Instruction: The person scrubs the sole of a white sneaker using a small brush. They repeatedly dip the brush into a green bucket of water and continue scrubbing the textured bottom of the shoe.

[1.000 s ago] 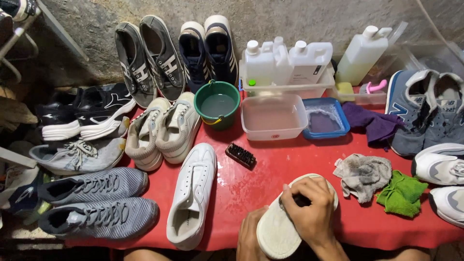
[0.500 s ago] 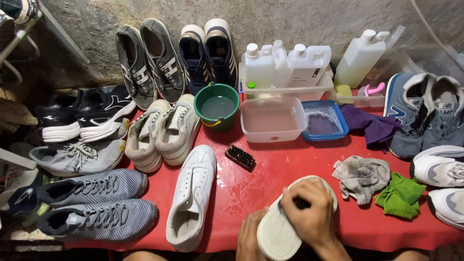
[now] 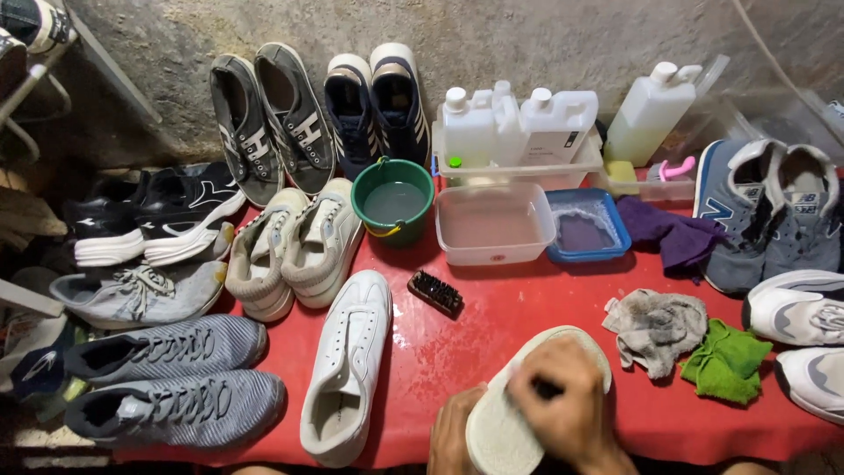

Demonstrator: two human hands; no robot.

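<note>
Off-white rubber shoe sole (image 3: 503, 431), upturned, grimy and speckled, sits at the near edge of the red table (image 3: 492, 325). Right hand (image 3: 563, 409) is clenched on something dark pressed to the sole, blurred. Left hand (image 3: 453, 431) grips the shoe's side. White leather sneaker (image 3: 347, 365) lies left; black brush (image 3: 437, 292) beyond.

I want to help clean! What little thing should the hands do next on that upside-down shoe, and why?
Probably another short scrub stroke toward the toe. The left hand steadies the white shoe sole up, and the right hand presses something dark on the sole, too blurred to name. The sole looks greyish, so more rubbing seems called for.
</note>
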